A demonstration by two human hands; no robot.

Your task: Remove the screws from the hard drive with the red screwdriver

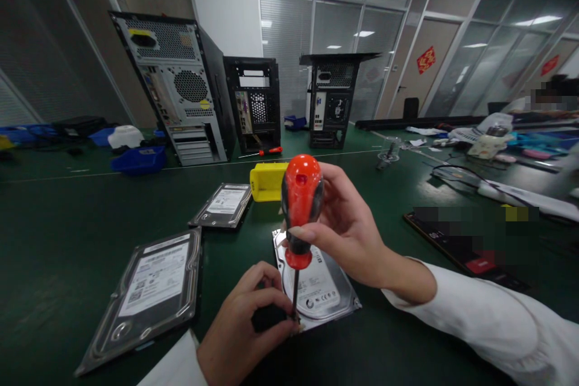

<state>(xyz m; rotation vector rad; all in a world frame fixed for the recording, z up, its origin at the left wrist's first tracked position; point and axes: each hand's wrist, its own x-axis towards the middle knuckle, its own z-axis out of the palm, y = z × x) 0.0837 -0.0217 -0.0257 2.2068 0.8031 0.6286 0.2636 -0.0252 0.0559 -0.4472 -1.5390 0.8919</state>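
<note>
- Drive (pixel 323 289): flat on the desk (pixel 228 250), beneath the screwdriver (pixel 300 193). We judge it rigid, dense and smooth, its internals shock-sensitive; we hold it by the side edges.
- Right hand (pixel 355 235): we grip the screwdriver's thick handle, shaft near upright, tip at the drive's near-left corner.
- Left hand (pixel 244 325): fingers curled at that corner; we cannot tell whether they pinch anything.
- Surroundings: two other drives (pixel 154 283) (pixel 225 204) lie to our left; a yellow bin (pixel 266 183) stands beyond.

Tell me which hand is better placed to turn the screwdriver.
Probably the right hand: it grips the handle of the screwdriver, which stands over the near edge of the hard drive. The left hand is low by the tip, seemingly better for steadying.
</note>
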